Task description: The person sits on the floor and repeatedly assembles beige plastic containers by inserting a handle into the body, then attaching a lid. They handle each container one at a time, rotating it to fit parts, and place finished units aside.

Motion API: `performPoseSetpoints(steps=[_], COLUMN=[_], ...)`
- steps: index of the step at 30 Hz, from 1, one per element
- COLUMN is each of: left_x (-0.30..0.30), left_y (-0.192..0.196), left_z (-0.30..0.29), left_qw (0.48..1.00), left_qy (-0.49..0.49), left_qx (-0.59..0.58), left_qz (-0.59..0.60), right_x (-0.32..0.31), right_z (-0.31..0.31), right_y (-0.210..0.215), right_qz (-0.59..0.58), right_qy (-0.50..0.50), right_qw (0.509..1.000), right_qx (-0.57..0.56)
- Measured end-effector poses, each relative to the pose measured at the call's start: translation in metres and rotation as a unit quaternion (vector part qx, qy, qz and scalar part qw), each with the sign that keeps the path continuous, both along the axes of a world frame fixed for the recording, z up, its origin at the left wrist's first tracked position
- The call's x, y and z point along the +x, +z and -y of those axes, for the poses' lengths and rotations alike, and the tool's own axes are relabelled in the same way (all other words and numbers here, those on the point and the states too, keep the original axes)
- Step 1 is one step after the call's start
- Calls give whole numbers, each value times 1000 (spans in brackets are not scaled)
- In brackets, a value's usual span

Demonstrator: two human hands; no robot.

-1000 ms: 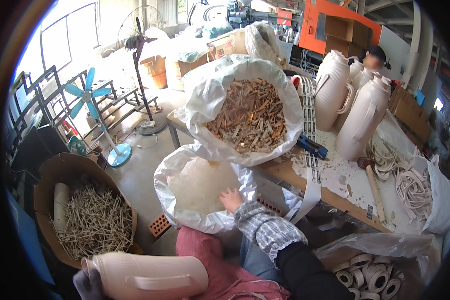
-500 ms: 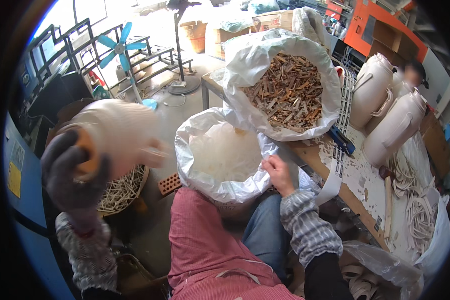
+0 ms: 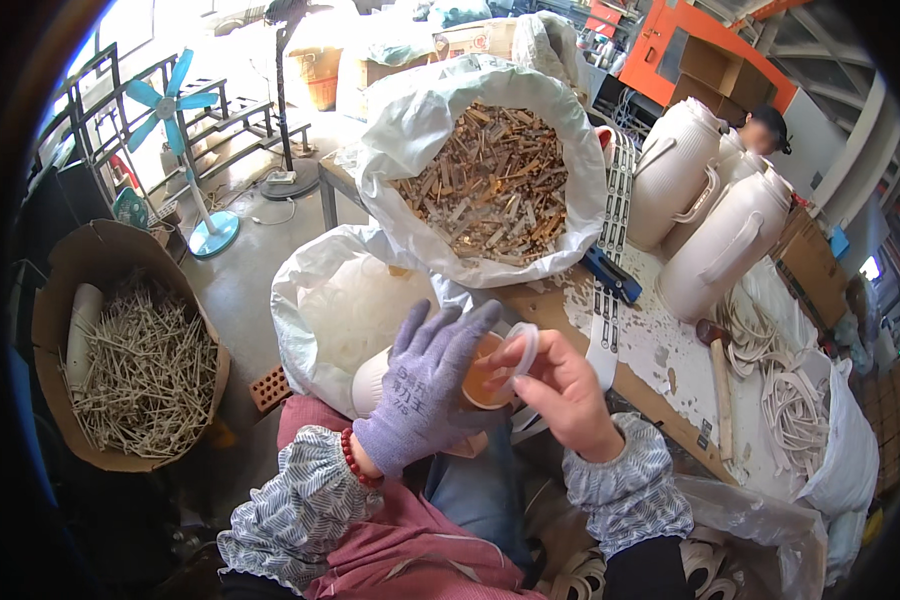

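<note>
My left hand (image 3: pixel 420 385), in a lavender-grey glove, lies over a cream ribbed plastic jug body (image 3: pixel 368 382) and grips it on its side above my lap. Its open end, with an orange inside (image 3: pixel 482 378), faces right. Bare, my right hand (image 3: pixel 567 398) pinches a translucent white plastic ring (image 3: pixel 526 352) between thumb and fingers, right at that open end. The glove hides much of the jug body. Just beyond my hands is a white bag (image 3: pixel 295 290) of pale translucent pieces, too washed out to make out singly.
A bigger white bag (image 3: pixel 390 120) full of brown strips (image 3: pixel 490 185) stands behind. On the right-hand table are cream jugs (image 3: pixel 720 240), a mallet (image 3: pixel 722 400) and pale loops (image 3: pixel 800 420). A carton (image 3: pixel 50 325) of thin sticks stands left, near a blue fan (image 3: pixel 170 105). Another person (image 3: pixel 765 130) is beyond.
The jug body has come from the left to in front of me, in my left hand. My right hand has left the bag's rim and now holds the ring. The view has shifted right.
</note>
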State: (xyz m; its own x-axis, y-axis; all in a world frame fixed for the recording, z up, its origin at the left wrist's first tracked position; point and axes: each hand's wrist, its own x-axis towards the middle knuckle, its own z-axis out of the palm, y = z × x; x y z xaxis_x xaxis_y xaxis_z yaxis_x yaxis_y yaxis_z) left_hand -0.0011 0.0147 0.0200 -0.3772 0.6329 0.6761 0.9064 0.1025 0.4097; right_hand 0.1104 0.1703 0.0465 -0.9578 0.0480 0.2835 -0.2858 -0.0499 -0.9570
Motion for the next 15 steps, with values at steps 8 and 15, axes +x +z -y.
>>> performPoseSetpoints(steps=[8,15], left_x=[-9,-3], left_y=[-12,-18], left_z=[4,1], left_qw=[986,988], left_qy=[-123,-131], left_qx=[14,21], left_qz=[113,77], right_x=[-4,2], right_z=[12,17], right_y=[-4,-12], right_qz=[-57,-43], right_qy=[-83,-117], right_qw=[891,848], right_qx=[442,515])
